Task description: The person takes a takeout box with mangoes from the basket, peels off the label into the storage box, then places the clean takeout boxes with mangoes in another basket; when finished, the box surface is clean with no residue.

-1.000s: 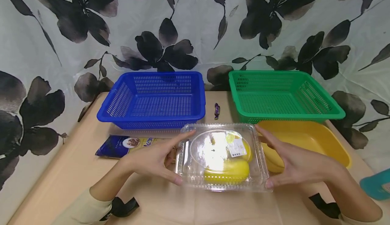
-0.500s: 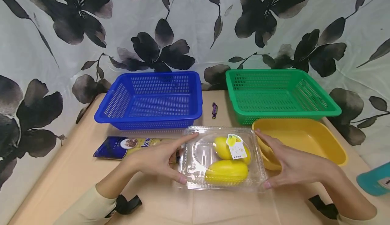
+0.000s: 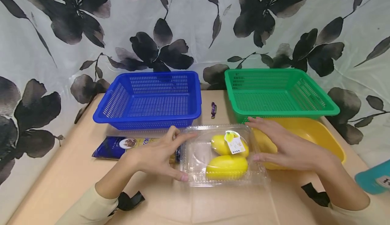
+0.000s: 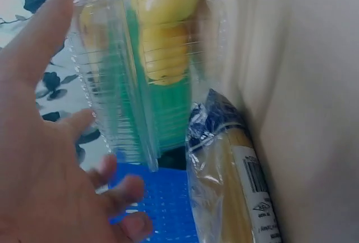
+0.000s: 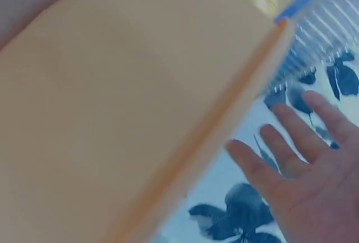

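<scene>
In the head view a clear plastic clamshell box (image 3: pixel 198 164) with its lid down lies on the table's near middle. Inside are two yellow mango-like fruits (image 3: pixel 226 167), and a white label (image 3: pixel 236 145) sticks to the lid. My left hand (image 3: pixel 152 157) touches the box's left side, thumb near the front corner and index finger farther back; in the left wrist view its other fingers hang loose. My right hand (image 3: pixel 292 147) spreads over the box's right edge, fingers extended. Seen from the right wrist, those fingers (image 5: pixel 286 150) stand apart from the box; contact by the thumb is unclear.
Behind the left hand lies a spaghetti packet (image 3: pixel 115 147). A blue basket (image 3: pixel 146 120) and a green basket (image 3: pixel 286 112) stand at the back, with a small purple-wrapped candy (image 3: pixel 213 110) between them. A yellow tub (image 3: pixel 329 140) and a teal object (image 3: pixel 371 179) are at the right.
My right hand has loosened from the box's right side and shifted up and left over its edge. The left hand stays at the box, its fingers slightly lifted. The head view has shifted slightly.
</scene>
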`<state>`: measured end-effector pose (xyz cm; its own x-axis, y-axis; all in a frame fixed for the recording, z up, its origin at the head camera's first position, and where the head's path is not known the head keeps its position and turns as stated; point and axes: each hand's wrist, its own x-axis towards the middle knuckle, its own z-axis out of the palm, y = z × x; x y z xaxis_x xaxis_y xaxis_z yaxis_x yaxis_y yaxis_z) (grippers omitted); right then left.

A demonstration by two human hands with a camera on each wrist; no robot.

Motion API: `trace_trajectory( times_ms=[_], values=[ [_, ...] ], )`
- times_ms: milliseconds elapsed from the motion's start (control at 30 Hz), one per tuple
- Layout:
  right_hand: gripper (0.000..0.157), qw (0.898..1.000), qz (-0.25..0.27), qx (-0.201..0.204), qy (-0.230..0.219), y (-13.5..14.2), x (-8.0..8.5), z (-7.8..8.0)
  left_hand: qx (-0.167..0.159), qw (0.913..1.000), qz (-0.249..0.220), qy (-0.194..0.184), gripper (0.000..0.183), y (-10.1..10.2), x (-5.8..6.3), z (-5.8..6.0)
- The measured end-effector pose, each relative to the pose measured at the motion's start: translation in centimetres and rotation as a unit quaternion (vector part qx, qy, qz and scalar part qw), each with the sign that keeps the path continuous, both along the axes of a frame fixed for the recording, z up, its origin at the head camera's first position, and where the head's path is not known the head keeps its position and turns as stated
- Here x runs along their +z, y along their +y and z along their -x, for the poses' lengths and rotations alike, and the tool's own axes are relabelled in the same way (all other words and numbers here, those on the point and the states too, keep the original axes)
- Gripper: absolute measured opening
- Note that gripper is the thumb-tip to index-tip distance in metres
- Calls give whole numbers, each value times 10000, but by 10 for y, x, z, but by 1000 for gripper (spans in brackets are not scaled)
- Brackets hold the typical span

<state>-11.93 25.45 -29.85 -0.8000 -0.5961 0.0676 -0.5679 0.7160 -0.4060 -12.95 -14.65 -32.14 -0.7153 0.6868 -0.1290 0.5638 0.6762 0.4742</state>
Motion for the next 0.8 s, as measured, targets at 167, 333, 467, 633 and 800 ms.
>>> trace_trajectory(
  times_ms=[167,333,467,633,800],
  values=[
    [68,9985,61,403,375,-16,-8,9,-93,9982,-391,455,121,4,-5,1],
    [57,9943,98,784,712,-24,-17,14,-383,9951,-668,624,121,11,-14,9],
    [52,9922,108,893,860,-28,-19,16,-488,9960,-640,375,123,14,-16,13],
    [44,9897,172,1011,994,-31,-20,19,-526,9969,-569,95,124,14,-12,16],
    [32,9763,234,1491,1552,-40,-20,22,-489,9967,-634,-128,122,14,-15,17]
  ],
)
